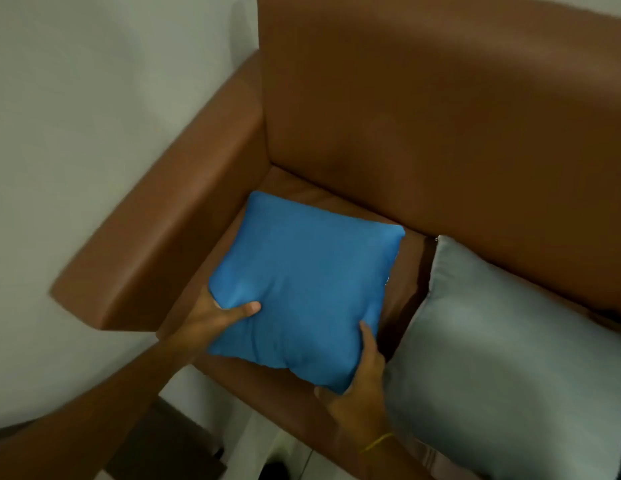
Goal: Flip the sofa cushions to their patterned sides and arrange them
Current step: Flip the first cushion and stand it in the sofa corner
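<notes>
Cushions sit side by side on the seat of a brown sofa (440,98): a blue cushion (302,282) near the armrest (170,237) and a pale grey cushion (510,358) just beside it to the right, the two apart by a narrow strip of seat. Both show plain fabric upward, so neither looks flipped yet. The blue cushion lies roughly flat, turned like a diamond, with its near corner pointing toward the person. The left hand (212,317) has a closed grip on the left corner, thumb pressed on top and fingers tucked under; the right hand (357,386) has a closed grip on the near corner, thumb along the right edge and the rest beneath (a yellow band (378,441) circles that wrist). A sliver of paler, possibly patterned cloth peeks out at the cushion's right edge, which suggests the patterned side faces down. The cushion extends away from both hands toward the backrest, so the likely flip turns it over about the line joining the two held corners, the far corner swinging up and toward the person. The grey cushion lies nearer the right hand and probably comes next
</notes>
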